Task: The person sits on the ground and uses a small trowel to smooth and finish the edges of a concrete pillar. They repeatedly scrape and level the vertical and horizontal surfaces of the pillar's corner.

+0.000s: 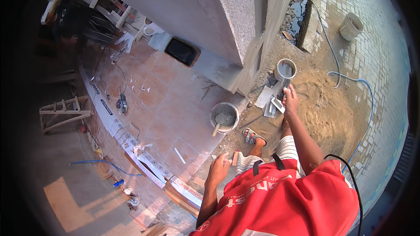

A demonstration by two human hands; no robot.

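Note:
My right hand (290,101) is closed around the dark handle of what looks like a trowel (286,71). Its grey blade reaches over a small white bucket (280,63) with greyish liquid in it. Beneath that hand, flat metal plastering trowels (270,110) and a grey-white slab (263,97) lie on the ground. My left hand (218,170) hangs at my side with loosely bent fingers and nothing visible in it. Ahead of it stands a bucket of grey mortar (226,118), a wooden tool handle (215,130) leaning out over its near rim.
A sand heap (323,109) spreads at right, with a hose (372,100) and a grey bucket (351,27) beyond. A plastered wall corner (234,30) rises ahead. On the tiles lie a black tub (182,52) and an angle grinder (122,103). Another person (70,28) is at far left.

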